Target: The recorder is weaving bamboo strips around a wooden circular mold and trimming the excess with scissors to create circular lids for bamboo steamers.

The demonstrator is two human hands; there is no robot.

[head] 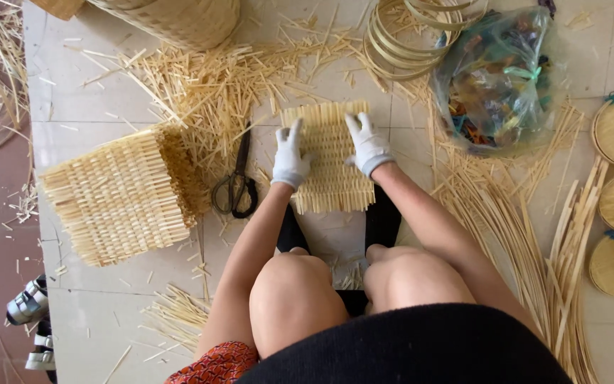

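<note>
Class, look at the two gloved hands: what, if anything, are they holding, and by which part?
Both press on the woven bamboo mat: left hand at its left edge, right hand near its upper right corner.

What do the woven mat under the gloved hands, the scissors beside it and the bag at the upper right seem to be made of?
Woven mat: pale split bamboo or a similar cane, unfinished and matte; flat strips cross in a visible weave with loose ends.
Scissors: dark metal, dull, probably iron or steel.
Bag: thin clear plastic, glossy and wrinkled; colourful pieces show through.
Both the left hand and the right hand wear white fabric gloves.
</note>
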